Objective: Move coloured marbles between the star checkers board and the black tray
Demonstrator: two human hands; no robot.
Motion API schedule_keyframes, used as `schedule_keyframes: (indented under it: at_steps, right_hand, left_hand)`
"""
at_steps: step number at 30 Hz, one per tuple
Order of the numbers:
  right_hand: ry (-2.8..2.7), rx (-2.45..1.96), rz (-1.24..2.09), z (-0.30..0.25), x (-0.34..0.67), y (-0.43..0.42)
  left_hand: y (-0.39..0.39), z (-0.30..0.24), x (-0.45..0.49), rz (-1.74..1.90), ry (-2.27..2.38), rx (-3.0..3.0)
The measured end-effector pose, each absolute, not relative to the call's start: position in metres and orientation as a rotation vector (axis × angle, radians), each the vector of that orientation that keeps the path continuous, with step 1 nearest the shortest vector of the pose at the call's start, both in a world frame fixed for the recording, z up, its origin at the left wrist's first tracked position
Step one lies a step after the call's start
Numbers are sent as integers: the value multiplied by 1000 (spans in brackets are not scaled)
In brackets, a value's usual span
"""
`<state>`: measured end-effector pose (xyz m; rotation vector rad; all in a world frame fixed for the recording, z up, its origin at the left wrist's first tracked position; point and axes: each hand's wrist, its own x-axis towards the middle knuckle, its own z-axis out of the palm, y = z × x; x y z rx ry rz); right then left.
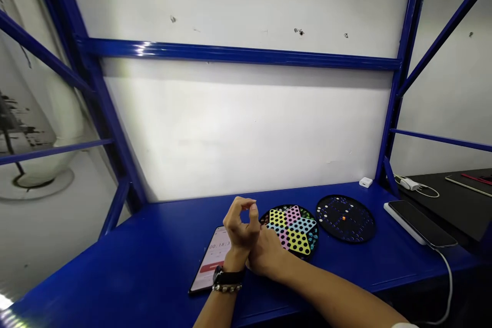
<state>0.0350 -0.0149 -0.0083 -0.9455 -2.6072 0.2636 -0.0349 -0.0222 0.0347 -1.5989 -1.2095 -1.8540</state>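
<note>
My left hand (243, 221), with a watch and a beaded bracelet at the wrist, is raised at the left edge of the Chinese checkers board (299, 241). Its fingers curl round so that thumb and forefinger close into a ring; anything at the tips is too small to make out. Right beside it, my right hand (269, 250) crosses in from the right, lower down, its fingers mostly hidden behind the left. The round board carries a star in yellow, pink and blue with black holes. Small coloured pieces lie around its rim. Left of my hands lies a phone (209, 261) displaying a timer.
A round black tray (361, 233) stands right of the board, with several small white pieces and an orange cube (343, 218). Farther right, a dark phone (421, 223) rests on a white block with a cable. A small white case (365, 182) sits near the blue frame (238, 55).
</note>
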Motion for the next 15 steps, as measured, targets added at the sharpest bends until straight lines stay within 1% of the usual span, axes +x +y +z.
schedule_keyframes:
  at_steps: [3,9,12,15]
  right_hand:
    - [-2653,-956,114,-11,38,-24]
    - [-2708,-838,65,-15,56,-44]
    - [-2766,-787,124,-15,68,-56]
    - [-2637,-810,270,-8,93,-59]
  left_hand:
    - [-23,35,-35,-1854,-1236,-1604]
    - [-24,36,-34,-1859,-1214,-1640]
    - [-25,37,-32,-1861,-1208,-1689]
    - [-26,38,-31,-1865,-1209,-1724]
